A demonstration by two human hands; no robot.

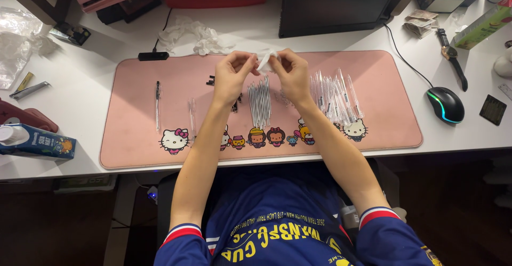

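My left hand (233, 74) and my right hand (290, 73) are raised together over the pink desk mat (133, 143), both pinching a small crumpled clear plastic bag (266, 59) between them. Directly below the hands lies a neat bundle of thin pen refills (260, 101). To the right of my right forearm is a spread pile of clear pen barrels (335, 96). One assembled pen (158, 105) lies alone on the left part of the mat, with a clear barrel (192, 115) beside it and small black parts (211, 80) near my left hand.
A black mouse (446, 105) and a wristwatch (453, 58) lie right of the mat. A monitor base (333, 4) stands behind it, crumpled plastic (194, 35) at back left. A drink carton (34, 142) sits at the left desk edge, another carton (484, 26) far right.
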